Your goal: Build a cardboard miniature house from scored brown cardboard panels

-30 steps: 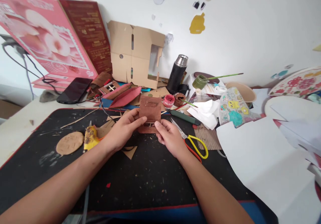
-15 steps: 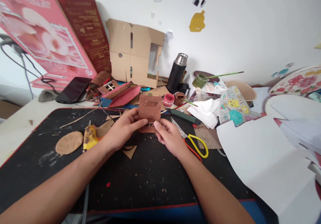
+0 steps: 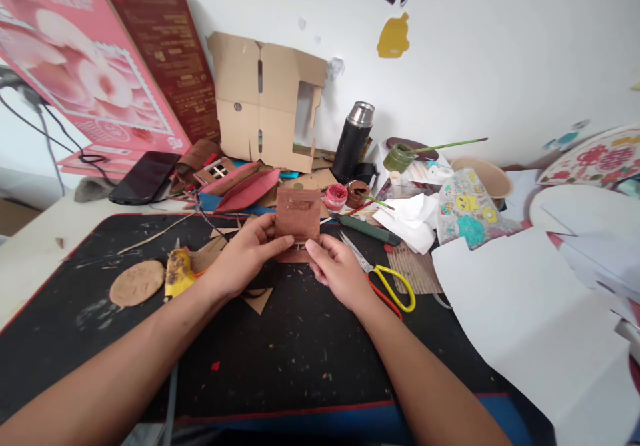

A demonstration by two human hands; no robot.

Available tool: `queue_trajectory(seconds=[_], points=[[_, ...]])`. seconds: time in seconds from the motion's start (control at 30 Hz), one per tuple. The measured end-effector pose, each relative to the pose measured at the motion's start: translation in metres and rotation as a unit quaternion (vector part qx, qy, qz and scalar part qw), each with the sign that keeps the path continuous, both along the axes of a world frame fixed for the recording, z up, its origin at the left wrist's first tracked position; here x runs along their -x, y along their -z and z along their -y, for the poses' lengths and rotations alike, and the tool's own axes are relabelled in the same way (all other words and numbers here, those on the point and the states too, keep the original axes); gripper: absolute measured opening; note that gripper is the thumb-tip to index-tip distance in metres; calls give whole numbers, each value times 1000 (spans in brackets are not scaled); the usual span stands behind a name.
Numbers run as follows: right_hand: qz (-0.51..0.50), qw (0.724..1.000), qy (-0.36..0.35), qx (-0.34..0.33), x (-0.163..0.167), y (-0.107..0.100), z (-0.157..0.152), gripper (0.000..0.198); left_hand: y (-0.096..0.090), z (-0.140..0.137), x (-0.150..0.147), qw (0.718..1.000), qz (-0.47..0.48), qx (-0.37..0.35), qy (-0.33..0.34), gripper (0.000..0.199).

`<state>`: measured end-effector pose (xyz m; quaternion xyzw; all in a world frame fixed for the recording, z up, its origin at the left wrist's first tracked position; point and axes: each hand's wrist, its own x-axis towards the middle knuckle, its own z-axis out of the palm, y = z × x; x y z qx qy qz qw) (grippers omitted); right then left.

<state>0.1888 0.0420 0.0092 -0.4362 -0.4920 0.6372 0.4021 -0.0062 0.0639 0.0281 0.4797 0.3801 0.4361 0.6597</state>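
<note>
Between my two hands stands a small brown-painted cardboard piece (image 3: 299,214), with a thin strip across its upper part and a flap at its foot. My left hand (image 3: 255,246) is closed on its left side, thumb on the front near the lower edge. At the lower right edge my right hand (image 3: 336,266) pinches it between thumb and fingers; the fingertips behind are hidden. Scissors (image 3: 383,279) with yellow and red handles lie right of my right hand. Beside my left forearm rests a yellow hot glue gun (image 3: 179,273), next to a round cardboard disc (image 3: 137,283).
Behind the hands are a pink paint jar (image 3: 335,197), a brown paint jar (image 3: 357,194), a dark green cutter knife (image 3: 369,230) and a black flask (image 3: 353,141). A cut cardboard sheet (image 3: 273,109) leans on the wall. White paper (image 3: 530,313) covers the right side.
Both hands keep their hold on the brown cardboard piece, almost still. The whole view has shifted very slightly.
</note>
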Motion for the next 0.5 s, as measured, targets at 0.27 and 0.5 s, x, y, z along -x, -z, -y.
queue_trajectory(seconds=[0.27, 0.5], points=[[5, 1000, 1, -5, 0, -1, 1, 48, 0, 0, 0, 1000, -1, 0, -4, 52], [5, 1000, -1, -6, 0, -1, 0, 48, 0, 0, -1, 1000, -4, 0, 0, 49]])
